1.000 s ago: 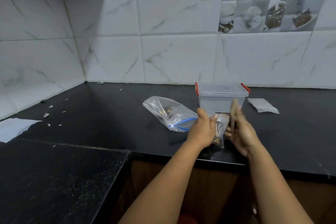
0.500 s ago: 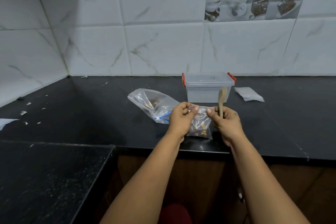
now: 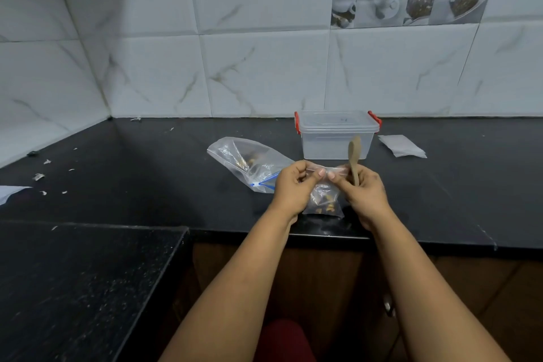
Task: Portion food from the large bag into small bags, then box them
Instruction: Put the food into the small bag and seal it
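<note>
Hands, two of them: left hand (image 3: 289,189) and right hand (image 3: 363,194) both pinch the top of one small bag (image 3: 323,200) of food near the counter's (image 3: 147,185) front edge; right also grips one wooden spoon (image 3: 354,157). One large bag (image 3: 249,163) lies left, one lidded box (image 3: 336,135) behind.

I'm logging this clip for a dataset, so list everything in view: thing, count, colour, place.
small bag: 1, clear, with brownish food, held above the counter's front edge
large bag: 1, clear with blue zip, lying left of the box
box: 1, clear with red clips, lid on, at the wall
wooden spoon: 1, tan, upright in the right hand
white sheets: 2, right of the box and at the far left edge
counter: 1, black
left hand: pinches the small bag's top
right hand: pinches the small bag's top, holds the spoon
</note>
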